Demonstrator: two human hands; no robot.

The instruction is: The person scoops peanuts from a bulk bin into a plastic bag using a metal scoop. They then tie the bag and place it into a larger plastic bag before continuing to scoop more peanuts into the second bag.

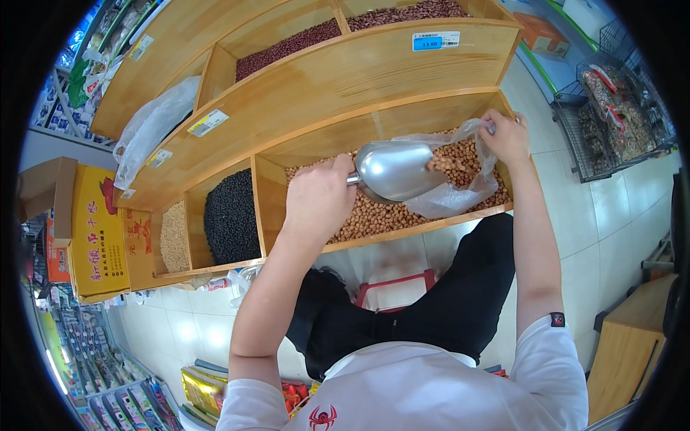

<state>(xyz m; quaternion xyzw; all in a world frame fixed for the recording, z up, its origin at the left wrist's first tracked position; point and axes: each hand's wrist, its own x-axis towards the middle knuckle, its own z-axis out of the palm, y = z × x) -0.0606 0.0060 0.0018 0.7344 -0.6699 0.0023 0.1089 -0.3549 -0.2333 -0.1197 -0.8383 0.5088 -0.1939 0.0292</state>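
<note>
My left hand (321,195) is closed round the handle of a shiny metal scoop (393,171), which is tipped toward the mouth of a clear plastic bag (440,202). Brown, round peanut-like kernels (451,167) are at the scoop's lip, spilling into the bag. At the right, my right hand (507,136) pinches the bag's rim and holds it open. The bag rests over a wooden compartment of more brown kernels (361,224). The bag's bottom is hard to make out.
Black beans (231,219) and pale grains (174,237) fill neighbouring compartments. Red beans (287,49) lie in the raised tier behind. A yellow carton (97,233) stands at the left, a wire basket of packets (611,118) at the right. Between my legs is a red-framed stool (394,289).
</note>
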